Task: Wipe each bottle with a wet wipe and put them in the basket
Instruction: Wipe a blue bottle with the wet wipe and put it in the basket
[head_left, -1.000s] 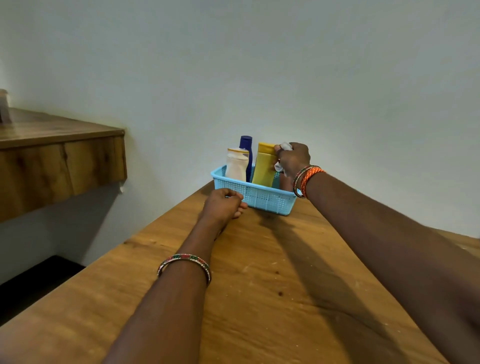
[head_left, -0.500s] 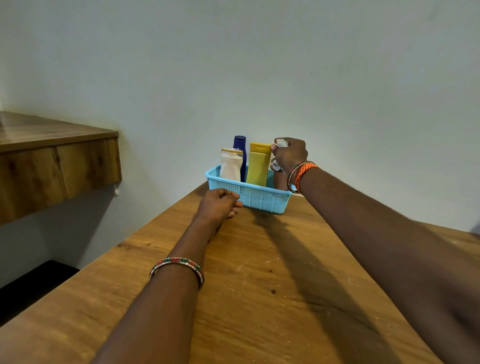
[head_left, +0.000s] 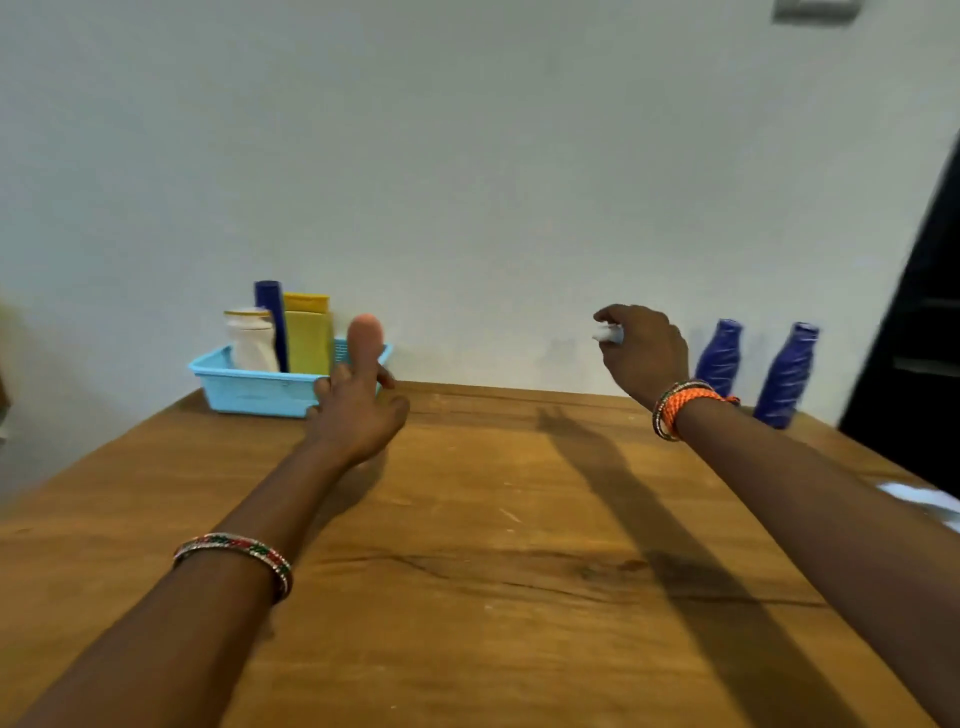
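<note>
A light blue basket (head_left: 244, 389) stands at the table's far left corner. In it stand a white bottle (head_left: 252, 343), a dark blue bottle (head_left: 270, 312) and a yellow bottle (head_left: 307, 332). A peach rounded bottle (head_left: 365, 338) rises at the basket's right end. My left hand (head_left: 358, 415) hovers in front of that end, fingers loosely spread and holding nothing. My right hand (head_left: 644, 348) is raised further right and pinches a crumpled white wipe (head_left: 608, 332). Two ribbed blue bottles (head_left: 719, 356) (head_left: 784, 374) stand at the far right, just beyond my right hand.
The wooden table (head_left: 493, 545) runs up to a pale wall. A white object (head_left: 924, 501) lies at the table's right edge, partly behind my right arm. A dark opening lies past the right corner.
My right hand has left the basket and swung right with the wipe. My left hand has uncurled from a fist. The view has turned right, bringing two blue bottles into sight.
</note>
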